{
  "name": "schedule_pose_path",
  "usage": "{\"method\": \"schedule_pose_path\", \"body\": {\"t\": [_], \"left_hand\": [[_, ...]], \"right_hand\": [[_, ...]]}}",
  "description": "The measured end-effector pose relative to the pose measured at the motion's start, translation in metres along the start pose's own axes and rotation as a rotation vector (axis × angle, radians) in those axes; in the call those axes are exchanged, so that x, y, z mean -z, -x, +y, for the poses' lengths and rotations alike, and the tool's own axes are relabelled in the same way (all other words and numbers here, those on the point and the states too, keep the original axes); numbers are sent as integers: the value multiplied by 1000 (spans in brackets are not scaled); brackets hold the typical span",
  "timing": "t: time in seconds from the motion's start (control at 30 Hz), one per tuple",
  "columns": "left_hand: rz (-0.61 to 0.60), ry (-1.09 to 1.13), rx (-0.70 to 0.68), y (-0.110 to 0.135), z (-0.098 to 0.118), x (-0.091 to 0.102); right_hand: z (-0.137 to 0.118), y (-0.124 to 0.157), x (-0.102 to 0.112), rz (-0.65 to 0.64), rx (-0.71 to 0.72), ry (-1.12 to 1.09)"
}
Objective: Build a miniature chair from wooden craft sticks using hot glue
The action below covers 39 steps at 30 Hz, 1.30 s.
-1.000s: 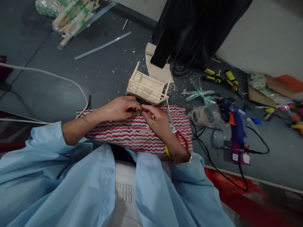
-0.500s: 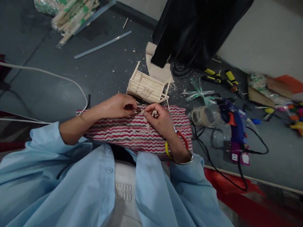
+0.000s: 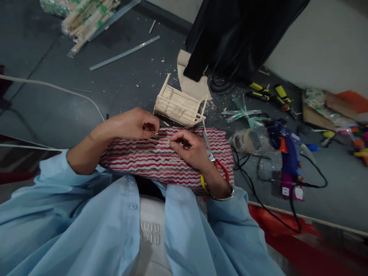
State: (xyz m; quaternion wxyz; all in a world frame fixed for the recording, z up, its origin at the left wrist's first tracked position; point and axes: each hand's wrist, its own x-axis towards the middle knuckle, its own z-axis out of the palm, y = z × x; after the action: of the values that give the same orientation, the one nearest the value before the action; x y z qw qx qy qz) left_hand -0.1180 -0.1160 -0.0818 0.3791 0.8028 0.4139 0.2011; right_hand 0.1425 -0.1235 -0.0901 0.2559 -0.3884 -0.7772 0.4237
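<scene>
My left hand hovers over the left part of a red-and-white striped cloth, its thumb and fingertips pinched on tiny pale bits. My right hand rests on the cloth to the right, fingers curled round small pale wooden bits that show partly between them. A thin stick lies on the cloth near the left fingertips. Under my right wrist are scissors with red and yellow handles, blades pointing away from me. Just beyond the cloth sits a small frame of wooden sticks.
A hot glue gun with a black cable lies at the right, near yellow-black tools. Behind the stick frame, a phone leans against a black bag. Bundled sticks lie at the far left. Pale crumbs dot the table.
My left hand has moved left, away from the right hand. My right fingers have closed more over the pale bits, and the cloth between the hands shows fewer of them.
</scene>
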Motion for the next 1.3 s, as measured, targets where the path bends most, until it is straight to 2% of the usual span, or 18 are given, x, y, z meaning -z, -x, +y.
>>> {"method": "schedule_pose_path", "body": {"t": [0.1,0.2,0.37,0.53,0.6,0.67,0.8,1.03,1.17,1.23,1.3], "left_hand": [[41,28,-22,0,1,2],[61,84,31,-1,6,1],[148,323,76,-7,6,-15],[167,550,79,-13,4,-28],[195,586,82,-13,5,-29],[229,609,80,-13,6,-30],[257,566,46,-13,9,-34],[271,487,-11,-14,7,-44],[265,260,-132,-11,7,-37],[350,148,-174,-7,8,-29],[577,114,-143,-5,6,-18]], "right_hand": [[1,1,-2,-27,47,29],[2,1,-3,-42,55,43],[6,1,-5,-7,32,68],[12,-2,-5,-47,157,143],[11,-2,-5,-5,174,129],[8,-1,-5,90,111,97],[2,1,-4,237,-44,48],[2,0,-3,193,1,14],[4,0,-3,202,23,21],[5,0,-2,234,32,6],[8,-1,-1,268,62,2]]}}
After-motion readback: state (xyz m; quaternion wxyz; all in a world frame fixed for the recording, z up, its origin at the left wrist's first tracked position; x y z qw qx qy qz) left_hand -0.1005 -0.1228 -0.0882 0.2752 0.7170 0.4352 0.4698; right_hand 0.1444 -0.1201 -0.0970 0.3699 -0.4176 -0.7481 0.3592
